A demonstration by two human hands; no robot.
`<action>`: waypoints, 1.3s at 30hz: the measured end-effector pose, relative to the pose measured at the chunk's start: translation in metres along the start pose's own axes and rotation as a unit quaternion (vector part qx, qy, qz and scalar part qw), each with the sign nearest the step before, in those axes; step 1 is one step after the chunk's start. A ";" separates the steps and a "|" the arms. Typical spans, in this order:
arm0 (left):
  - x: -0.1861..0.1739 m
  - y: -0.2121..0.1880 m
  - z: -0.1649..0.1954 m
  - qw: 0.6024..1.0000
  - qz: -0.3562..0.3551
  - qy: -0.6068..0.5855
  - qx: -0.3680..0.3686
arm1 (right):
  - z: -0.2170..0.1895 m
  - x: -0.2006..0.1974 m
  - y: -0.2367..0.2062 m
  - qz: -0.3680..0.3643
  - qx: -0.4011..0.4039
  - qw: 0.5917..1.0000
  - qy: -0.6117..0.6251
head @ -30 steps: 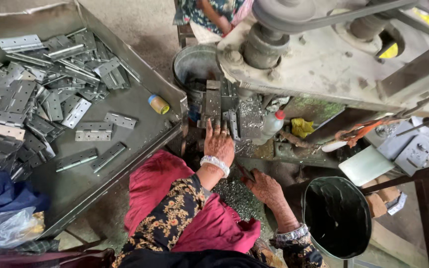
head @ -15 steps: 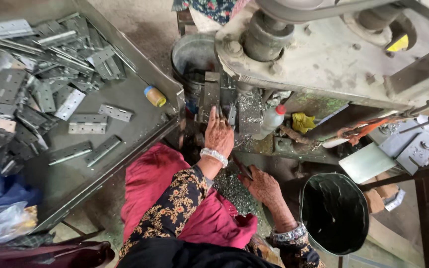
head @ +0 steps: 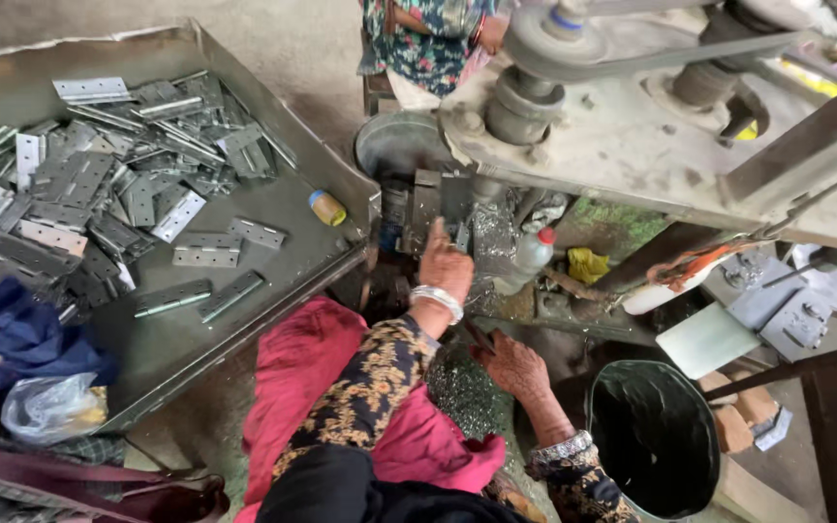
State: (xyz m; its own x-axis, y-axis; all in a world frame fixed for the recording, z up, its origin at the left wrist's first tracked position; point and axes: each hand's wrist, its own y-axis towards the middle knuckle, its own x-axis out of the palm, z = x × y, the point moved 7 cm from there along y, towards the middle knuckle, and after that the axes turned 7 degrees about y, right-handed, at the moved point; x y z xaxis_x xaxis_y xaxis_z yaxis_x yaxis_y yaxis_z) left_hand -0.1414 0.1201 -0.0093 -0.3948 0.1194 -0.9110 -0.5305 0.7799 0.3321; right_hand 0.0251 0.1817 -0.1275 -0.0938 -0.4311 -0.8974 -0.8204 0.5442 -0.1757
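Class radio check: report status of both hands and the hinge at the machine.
Left hand holding hinge at machine. Right hand resting low, open. Plastic bottle close beside.

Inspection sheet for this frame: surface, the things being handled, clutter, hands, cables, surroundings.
Surface: grey metal tray at left, machine bed at right.
Job's things: a hinge plate stands upright at the machine's work point; a heap of hinge plates lies in the tray.
Clutter: small yellow-and-blue container in the tray, plastic bottle with red cap, yellow rag, clear bag, blue cloth.
Hands: left hand reaches up to the hinge plate, grip unclear; right hand rests low on metal shavings.
Cables: nothing seen; a drive belt runs over the pulleys.
Surroundings: black bucket, another person behind the machine.
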 end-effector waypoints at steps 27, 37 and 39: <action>0.037 0.011 0.010 0.997 -0.062 -0.044 -0.034 | 0.043 0.047 0.003 0.029 0.012 0.997 0.073; 0.047 0.000 0.009 0.997 -0.066 -0.013 -0.026 | 0.051 0.055 0.008 0.039 0.017 0.994 0.097; 0.045 0.000 0.005 0.998 -0.045 -0.019 -0.049 | 0.052 0.059 0.005 0.049 0.018 0.990 0.131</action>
State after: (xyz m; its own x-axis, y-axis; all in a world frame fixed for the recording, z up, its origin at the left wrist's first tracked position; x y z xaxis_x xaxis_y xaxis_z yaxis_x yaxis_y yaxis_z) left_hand -0.1553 0.1283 -0.0521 -0.3135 0.0761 -0.9465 -0.6346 0.7248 0.2685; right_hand 0.0450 0.1964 -0.2019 -0.3188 -0.5452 -0.7753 -0.7798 0.6158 -0.1123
